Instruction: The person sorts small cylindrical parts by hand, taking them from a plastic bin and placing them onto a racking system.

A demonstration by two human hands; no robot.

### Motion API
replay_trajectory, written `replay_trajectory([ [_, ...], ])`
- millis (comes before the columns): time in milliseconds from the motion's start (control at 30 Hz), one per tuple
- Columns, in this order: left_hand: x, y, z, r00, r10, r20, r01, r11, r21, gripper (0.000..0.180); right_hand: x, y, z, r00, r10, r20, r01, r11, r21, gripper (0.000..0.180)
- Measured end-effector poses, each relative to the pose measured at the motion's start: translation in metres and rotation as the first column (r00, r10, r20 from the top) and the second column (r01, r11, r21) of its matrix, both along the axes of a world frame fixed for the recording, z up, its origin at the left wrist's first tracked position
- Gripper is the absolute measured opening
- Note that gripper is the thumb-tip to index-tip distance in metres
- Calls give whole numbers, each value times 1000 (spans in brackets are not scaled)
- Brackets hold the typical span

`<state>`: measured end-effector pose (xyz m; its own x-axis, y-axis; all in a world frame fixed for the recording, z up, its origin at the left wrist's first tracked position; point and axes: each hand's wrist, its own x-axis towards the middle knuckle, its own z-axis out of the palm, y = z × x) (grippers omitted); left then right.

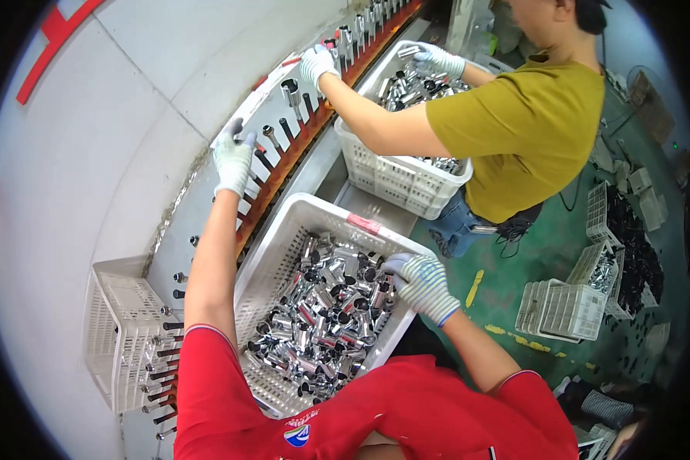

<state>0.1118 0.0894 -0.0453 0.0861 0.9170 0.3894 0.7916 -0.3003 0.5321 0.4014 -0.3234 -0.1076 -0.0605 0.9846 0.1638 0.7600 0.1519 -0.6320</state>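
Observation:
My left hand, in a pale work glove, reaches to the rack of dark upright pegs. Its thumb and fingers are apart with nothing seen between them. Just right of it, a small chrome fitting tops one peg, and a larger chrome sleeve sits farther along. My right hand, in a striped glove, is at the right side of a white plastic crate. Its fingers curl down by the heaped chrome tubular parts; their tips and anything in them are hidden.
Across the rack's far stretch, a co-worker in an olive shirt handles chrome parts over a second white crate. An empty-looking white crate stands at left by the wall. Stacked crates and dark pieces lie on the green floor.

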Motion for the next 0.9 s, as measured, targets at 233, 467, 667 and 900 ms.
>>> replay_trajectory([
  [233, 41, 60, 51, 966, -232, -117, 203, 955, -216, 79, 1, 7, 11, 995, 93, 26, -91, 994, -55, 29],
  [467, 41, -1, 42, 938, -156, -308, 182, 982, 56, 22, 1, -1, 10, 999, 24, 21, -25, 998, 61, 25],
  [667, 37, -203, -1, 881, -439, -175, 448, 894, 18, 11, -4, -16, 6, 999, 20, 28, -21, 999, 45, 26],
  [900, 3, -355, -66, 791, -607, -82, 549, 761, -346, 25, -9, -18, 11, 999, -3, 38, 0, 997, 72, 28],
])
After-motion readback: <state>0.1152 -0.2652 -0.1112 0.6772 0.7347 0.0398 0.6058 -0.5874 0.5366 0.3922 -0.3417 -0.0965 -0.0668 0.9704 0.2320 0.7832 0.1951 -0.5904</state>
